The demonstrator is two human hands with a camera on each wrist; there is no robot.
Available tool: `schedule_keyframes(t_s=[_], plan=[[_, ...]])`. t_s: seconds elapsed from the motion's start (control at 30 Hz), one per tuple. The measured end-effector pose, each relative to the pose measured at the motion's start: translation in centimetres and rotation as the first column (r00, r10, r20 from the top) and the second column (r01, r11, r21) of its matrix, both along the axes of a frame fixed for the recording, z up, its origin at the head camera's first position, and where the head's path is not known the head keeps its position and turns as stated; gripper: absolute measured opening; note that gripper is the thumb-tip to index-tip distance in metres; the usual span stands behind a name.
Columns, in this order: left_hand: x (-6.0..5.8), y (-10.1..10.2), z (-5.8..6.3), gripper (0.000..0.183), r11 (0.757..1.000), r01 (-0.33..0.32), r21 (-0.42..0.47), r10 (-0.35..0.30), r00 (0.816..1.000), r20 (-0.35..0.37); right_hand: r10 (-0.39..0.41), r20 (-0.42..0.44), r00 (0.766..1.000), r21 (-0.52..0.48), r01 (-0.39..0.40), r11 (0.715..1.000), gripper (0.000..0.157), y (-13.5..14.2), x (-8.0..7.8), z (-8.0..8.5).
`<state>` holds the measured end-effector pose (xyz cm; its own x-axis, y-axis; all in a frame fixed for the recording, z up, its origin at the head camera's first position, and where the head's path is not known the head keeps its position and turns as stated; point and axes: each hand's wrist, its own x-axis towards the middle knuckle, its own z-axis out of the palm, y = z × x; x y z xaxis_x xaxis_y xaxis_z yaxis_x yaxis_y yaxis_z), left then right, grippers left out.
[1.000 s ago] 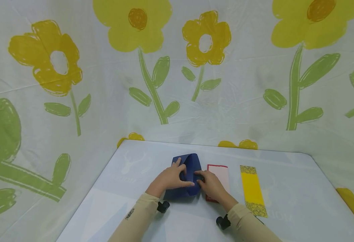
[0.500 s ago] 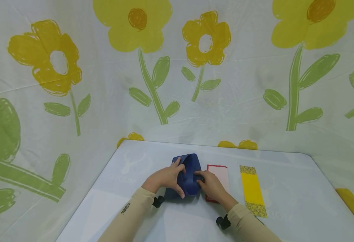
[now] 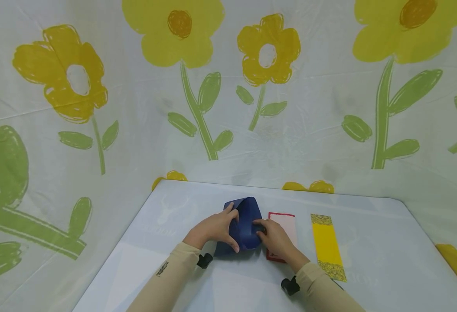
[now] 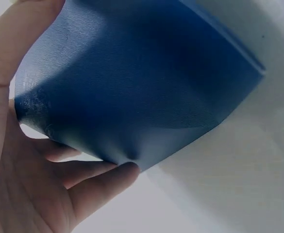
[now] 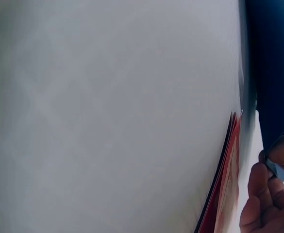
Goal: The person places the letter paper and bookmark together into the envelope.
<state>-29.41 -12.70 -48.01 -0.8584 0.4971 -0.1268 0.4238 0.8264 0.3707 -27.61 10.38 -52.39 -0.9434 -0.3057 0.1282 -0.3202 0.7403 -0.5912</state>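
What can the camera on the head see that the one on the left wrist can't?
Only the head view shows the right hand, the red-edged card, the yellow strip, the table and the flower backdrop. Only the left wrist view shows, close up, the fingers curled under the blue sheet's edge. Both show the left hand gripping the bent blue sheet.

Flowered cloth backdrop (image 3: 291,130) (yellow blooms, green stems) behind pale table (image 3: 369,242).

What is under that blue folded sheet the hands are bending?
The blue sheet arches over the pale table, gripped by the left hand and right hand. Whatever lies inside the fold is hidden. A red-edged card lies beside it.
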Motion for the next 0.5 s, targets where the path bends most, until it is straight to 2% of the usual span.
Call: schedule_keyframes(t_s=[0.5], plan=[[0.08, 0.44, -0.01, 0.078, 1.000, 0.003, -0.009, -0.003, 1.000, -0.011, -0.040, -0.032, 0.999, 0.031, 0.041, 0.999, 0.034, 0.35, 0.24, 0.07]])
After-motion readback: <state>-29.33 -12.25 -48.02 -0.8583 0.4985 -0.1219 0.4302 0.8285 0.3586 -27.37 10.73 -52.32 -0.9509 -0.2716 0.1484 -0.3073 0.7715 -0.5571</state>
